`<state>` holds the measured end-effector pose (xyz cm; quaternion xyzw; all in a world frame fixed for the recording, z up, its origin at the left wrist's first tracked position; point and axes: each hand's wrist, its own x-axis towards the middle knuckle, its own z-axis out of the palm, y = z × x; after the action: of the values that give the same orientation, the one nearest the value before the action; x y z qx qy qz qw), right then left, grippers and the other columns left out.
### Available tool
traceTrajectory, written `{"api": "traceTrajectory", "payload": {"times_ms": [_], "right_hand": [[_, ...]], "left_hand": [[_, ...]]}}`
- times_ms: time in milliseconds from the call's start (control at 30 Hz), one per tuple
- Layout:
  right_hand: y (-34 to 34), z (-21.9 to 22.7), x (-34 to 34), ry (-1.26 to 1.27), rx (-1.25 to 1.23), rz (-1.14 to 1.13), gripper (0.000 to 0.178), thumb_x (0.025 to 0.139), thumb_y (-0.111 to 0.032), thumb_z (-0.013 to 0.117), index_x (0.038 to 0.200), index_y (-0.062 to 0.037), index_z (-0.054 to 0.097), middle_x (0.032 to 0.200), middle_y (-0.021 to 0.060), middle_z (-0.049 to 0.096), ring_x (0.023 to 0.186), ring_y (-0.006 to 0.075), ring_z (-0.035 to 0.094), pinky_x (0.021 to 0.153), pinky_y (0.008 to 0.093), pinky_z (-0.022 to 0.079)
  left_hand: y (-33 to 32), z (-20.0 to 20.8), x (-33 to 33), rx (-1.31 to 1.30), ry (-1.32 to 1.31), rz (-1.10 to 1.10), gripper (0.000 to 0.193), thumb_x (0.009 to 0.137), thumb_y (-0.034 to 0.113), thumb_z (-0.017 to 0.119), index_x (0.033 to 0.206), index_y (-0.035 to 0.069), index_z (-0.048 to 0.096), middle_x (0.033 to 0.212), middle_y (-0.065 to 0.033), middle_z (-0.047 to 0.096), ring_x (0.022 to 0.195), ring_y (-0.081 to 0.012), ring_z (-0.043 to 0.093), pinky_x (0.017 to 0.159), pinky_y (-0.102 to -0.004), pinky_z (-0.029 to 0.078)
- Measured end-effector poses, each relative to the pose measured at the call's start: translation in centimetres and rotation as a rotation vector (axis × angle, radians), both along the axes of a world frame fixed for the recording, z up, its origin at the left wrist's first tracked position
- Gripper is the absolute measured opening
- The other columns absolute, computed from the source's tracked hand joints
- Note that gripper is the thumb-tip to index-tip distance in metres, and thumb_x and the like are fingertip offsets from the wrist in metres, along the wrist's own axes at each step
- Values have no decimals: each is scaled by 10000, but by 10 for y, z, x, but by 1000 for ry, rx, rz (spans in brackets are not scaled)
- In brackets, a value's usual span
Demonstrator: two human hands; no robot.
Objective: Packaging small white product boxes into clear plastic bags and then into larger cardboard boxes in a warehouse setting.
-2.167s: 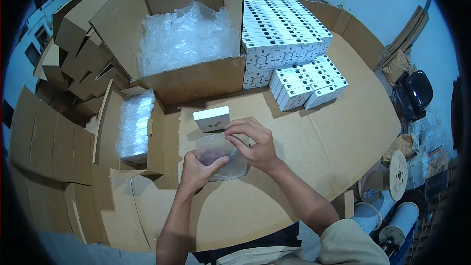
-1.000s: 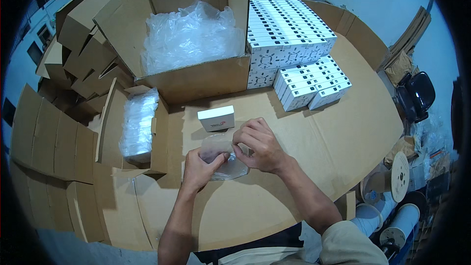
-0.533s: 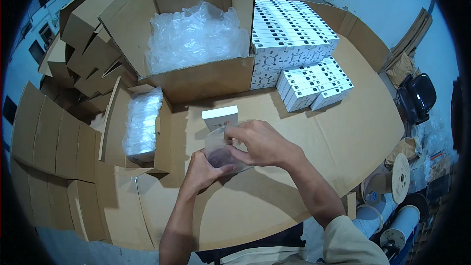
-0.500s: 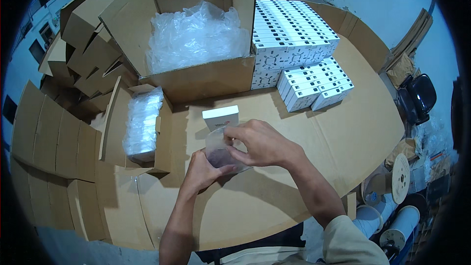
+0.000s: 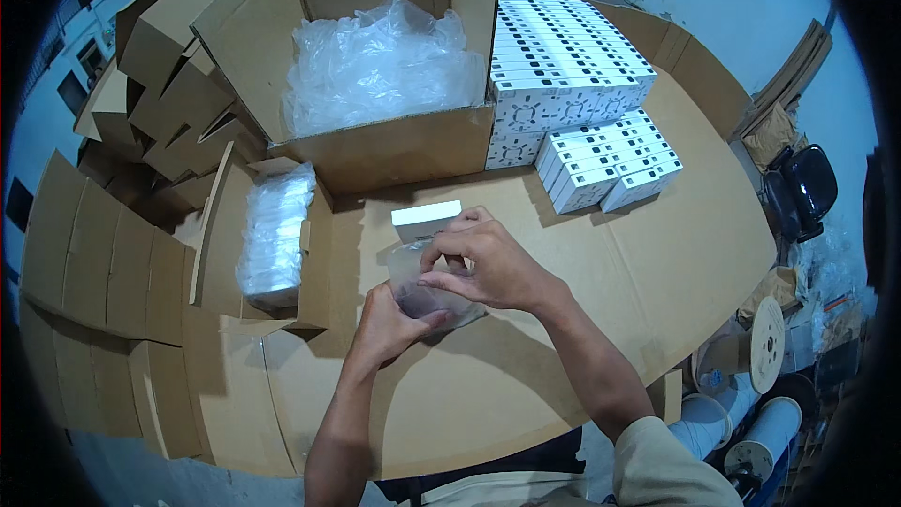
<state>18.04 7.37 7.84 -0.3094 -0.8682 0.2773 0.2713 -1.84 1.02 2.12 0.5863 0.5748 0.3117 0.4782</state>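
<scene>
Centrally, a clear plastic bag (image 5: 405,268) sits between a worker's two bare hands, just above the tabletop (image 5: 563,366). Its left side lies in the grip of the left hand (image 5: 387,327), whose fingers are clamped on the film, thumb across the front. The curled fingers of the right hand (image 5: 483,261) meet the bag's upper part, thumb and forefinger close together; whether they pinch the film cannot be told.

The bag's upper edge points away from the worker, toward a small white box (image 5: 427,221) standing just beyond, while a lower corner spreads rightward beneath the right hand. With the hands covering much of it, its long axis is unclear.

The left forearm rises steeply from the lower edge, the right slants in from the lower right below a beige sleeve (image 5: 662,460), its wrist bent over the bag.

To the left, an open narrow carton (image 5: 314,268) holds a row of plastic-wrapped packs (image 5: 275,239). Behind stands a large open carton (image 5: 394,155) heaped with clear plastic film (image 5: 385,70), beside stacked white boxes (image 5: 572,70).
</scene>
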Motion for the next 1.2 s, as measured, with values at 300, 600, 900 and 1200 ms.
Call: {"api": "traceTrajectory", "payload": {"times_ms": [300,600,900,1200], "right_hand": [[11,-33,13,716,-118,-337,135,917,-76,684,1032,-23,732,958,70,735,900,183,676,835,339,507],[29,-73,19,718,-403,-199,385,937,58,633,1310,-39,628,1317,102,628,1180,144,590,934,293,522],[35,-85,14,739,-448,-172,383,927,69,670,1297,-29,651,1159,61,663,1021,111,644,895,261,556],[30,-80,37,748,-398,-282,374,934,63,663,1297,-19,636,1146,76,654,1035,119,633,874,260,579]], "left_hand": [[4,-14,-5,10,-67,15,473,692,136,921,1078,-23,699,978,-104,761,903,-179,709,863,-346,563],[3,-18,-8,59,-74,44,464,688,134,926,1065,-4,696,970,-96,757,904,-179,708,856,-338,561],[3,-11,-6,100,-70,45,451,680,122,932,1035,-13,690,946,-92,751,874,-173,705,840,-331,562],[3,-7,-4,74,-118,63,455,685,98,930,1053,-5,684,955,-75,752,882,-160,701,854,-335,565]]}}
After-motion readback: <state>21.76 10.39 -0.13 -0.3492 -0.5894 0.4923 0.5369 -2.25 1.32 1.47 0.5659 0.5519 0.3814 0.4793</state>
